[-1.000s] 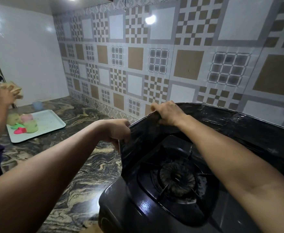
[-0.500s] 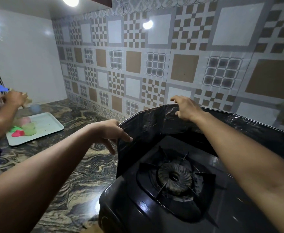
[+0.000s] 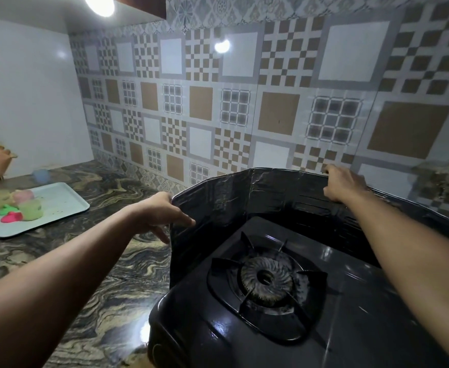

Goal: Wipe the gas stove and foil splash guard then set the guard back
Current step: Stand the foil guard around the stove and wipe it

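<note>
I judge the splash guard (image 3: pixel 257 192), standing round the gas stove (image 3: pixel 284 301) from nine to one o'clock, light, thin and easily creased, so my left hand (image 3: pixel 162 213), fingers relaxed, touches its end edge and my right hand (image 3: pixel 343 185) curls over its top rim.

A white tray (image 3: pixel 58 205) of pastel moulds (image 3: pixel 18 205) sits at nine o'clock on the marbled countertop (image 3: pixel 106 274); patterned wall tiles (image 3: pixel 244 107) span twelve o'clock.

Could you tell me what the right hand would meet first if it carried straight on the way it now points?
Probably the patterned wall tiles: the right hand holds the splash guard's top edge, pointing toward the wall. The gap is unclear.
</note>
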